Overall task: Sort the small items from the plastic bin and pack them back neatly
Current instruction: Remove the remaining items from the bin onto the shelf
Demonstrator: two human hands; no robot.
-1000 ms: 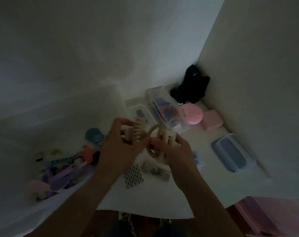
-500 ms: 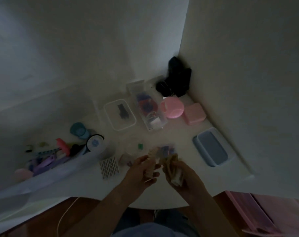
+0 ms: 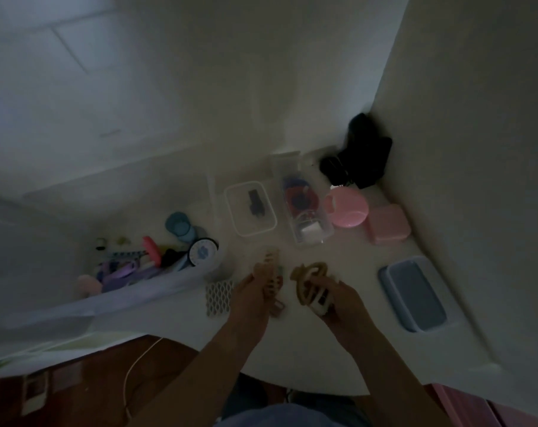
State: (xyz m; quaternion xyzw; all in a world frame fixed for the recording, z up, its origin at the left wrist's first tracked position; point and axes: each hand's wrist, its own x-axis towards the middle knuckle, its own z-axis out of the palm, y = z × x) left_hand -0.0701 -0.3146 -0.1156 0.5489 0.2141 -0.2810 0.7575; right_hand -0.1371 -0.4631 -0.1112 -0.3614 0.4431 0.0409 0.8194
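My left hand (image 3: 251,295) grips a beige claw clip (image 3: 273,283), its long axis running away from me with the teeth toward the far containers. My right hand (image 3: 338,300) holds two more together: an olive-tan looped clip (image 3: 307,277) on top and a cream clip (image 3: 321,300) beneath it, fingers curled round both.

The relation that matters, as I judge it: the open clear containers lie straight ahead, beyond both hands. The shallow clear tray (image 3: 251,208) sits nearer my left hand, while the narrow clear bin (image 3: 304,204) is roughly in line with the right. The pile of unsorted items (image 3: 132,266) in the large bin lies off to the left, so only the left hand reaches it easily. A blue lid (image 3: 414,295) rests to the right, near the wall.

Against half a second ago, the hands are farther apart, each clip now clearly separate; a second ago they were raised and bunched together.
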